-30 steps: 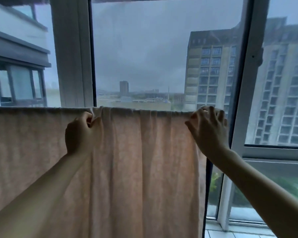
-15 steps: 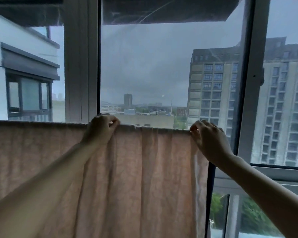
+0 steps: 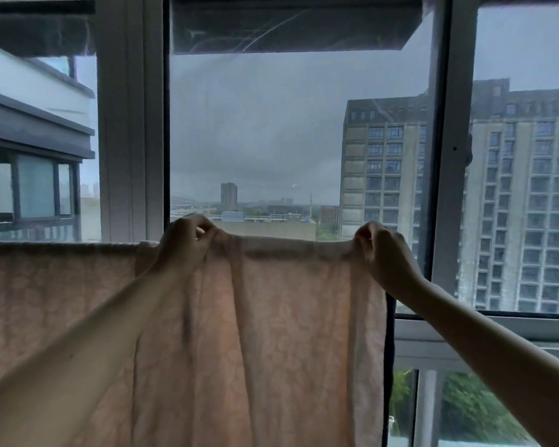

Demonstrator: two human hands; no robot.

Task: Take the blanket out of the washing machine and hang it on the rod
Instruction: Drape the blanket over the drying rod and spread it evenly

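Both hands reach forward with arms outstretched: the left hand (image 3: 188, 241) and the right hand (image 3: 383, 253) each pinch the top edge of the pink blanket (image 3: 271, 333) with curled fingers. Its cloth hangs straight down before the window frame (image 3: 449, 156), stretched between them.

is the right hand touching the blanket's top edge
Touching. In the head view the right hand curls its fingers round the top edge of the blanket at its right corner, with cloth bunched in the grip.
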